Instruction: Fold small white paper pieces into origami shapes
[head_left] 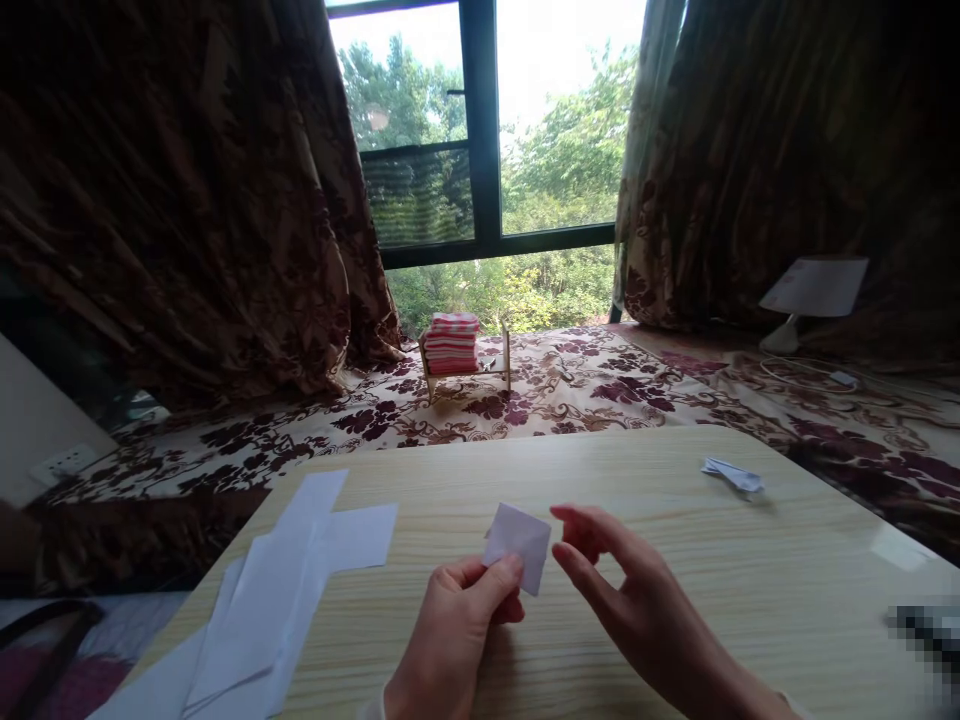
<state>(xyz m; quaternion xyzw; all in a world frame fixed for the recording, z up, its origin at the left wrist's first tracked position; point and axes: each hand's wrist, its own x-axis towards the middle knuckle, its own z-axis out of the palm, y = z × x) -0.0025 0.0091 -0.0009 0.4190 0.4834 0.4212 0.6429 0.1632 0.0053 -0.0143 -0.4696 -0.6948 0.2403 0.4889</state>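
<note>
Here the left hand (457, 625) pinches a small white folded paper square (519, 545) between thumb and forefinger, above the pale wooden table (675, 560). Just right of it, the right hand (637, 600) hovers with fingers spread, nearly touching the paper. Left of the hands lie white paper strips (292, 580); farther right, a crumpled white paper scrap (733, 476).

- Daylight enters through the window (555, 130) ahead; the sky is overexposed to white.
- Curtains (187, 200) and the room's edges are dim, with detail lost in shadow.
- Table (787, 560): pale glare patch at right; soft shadows beneath left hand (457, 625) and right hand (637, 615).
- Paper (517, 545), backlit, reads greyish.
- Wide-angle bowing towards the edges; pixelated block at lower right.
</note>
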